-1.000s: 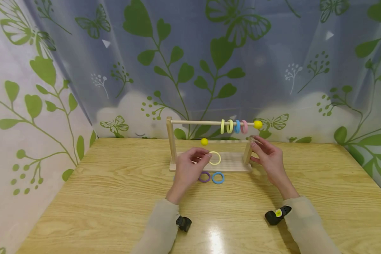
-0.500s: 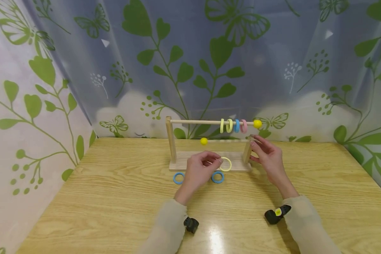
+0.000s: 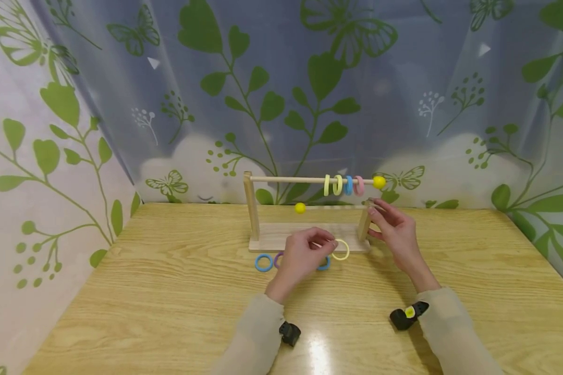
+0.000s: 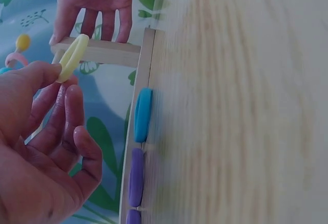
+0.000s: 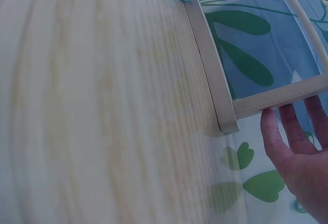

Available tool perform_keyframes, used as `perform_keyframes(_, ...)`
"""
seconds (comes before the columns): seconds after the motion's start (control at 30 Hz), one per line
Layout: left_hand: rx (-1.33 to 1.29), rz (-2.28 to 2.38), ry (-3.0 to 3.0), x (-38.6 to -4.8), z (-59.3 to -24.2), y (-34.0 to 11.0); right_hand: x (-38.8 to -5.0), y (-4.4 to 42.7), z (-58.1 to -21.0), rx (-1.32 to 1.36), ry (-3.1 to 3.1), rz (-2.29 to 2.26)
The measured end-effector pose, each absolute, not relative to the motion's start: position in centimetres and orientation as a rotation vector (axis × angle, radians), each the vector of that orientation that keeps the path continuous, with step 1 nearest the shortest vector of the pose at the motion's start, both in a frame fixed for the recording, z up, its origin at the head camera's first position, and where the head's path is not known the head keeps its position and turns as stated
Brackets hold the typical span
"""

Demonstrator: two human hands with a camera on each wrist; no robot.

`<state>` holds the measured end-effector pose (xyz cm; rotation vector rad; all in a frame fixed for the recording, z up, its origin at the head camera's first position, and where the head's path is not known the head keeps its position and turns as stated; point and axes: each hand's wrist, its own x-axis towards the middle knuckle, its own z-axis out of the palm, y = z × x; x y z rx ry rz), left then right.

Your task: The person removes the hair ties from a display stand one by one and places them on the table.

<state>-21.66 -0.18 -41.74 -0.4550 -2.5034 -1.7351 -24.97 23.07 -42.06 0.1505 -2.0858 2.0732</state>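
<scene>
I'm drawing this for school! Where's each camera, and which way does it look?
Head: on the head, facing forward and down at the wooden stand; the left grip, right grip and sleeves show.
Left wrist: on that wrist, facing the left grip pinching a yellow ring; the right grip shows beyond.
Right wrist: on that wrist, facing across the table; the right grip's fingers hold the stand's post.
Both wrist views share the right grip and stand.

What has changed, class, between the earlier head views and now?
The left hand has moved rightward and slightly lower in the head view, carrying the pinched pale yellow ring. Nothing was newly gripped or released. The right hand stayed at the right post; the four rings stayed on the upper rod.
</scene>
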Motion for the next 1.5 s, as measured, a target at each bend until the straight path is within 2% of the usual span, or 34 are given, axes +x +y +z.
perform_keyframes(1.5,-0.484,-1.418,-2.84,-22.7,-42.0,1.0,-25.0,23.0,-42.0,0.126,-2.119,2.05)
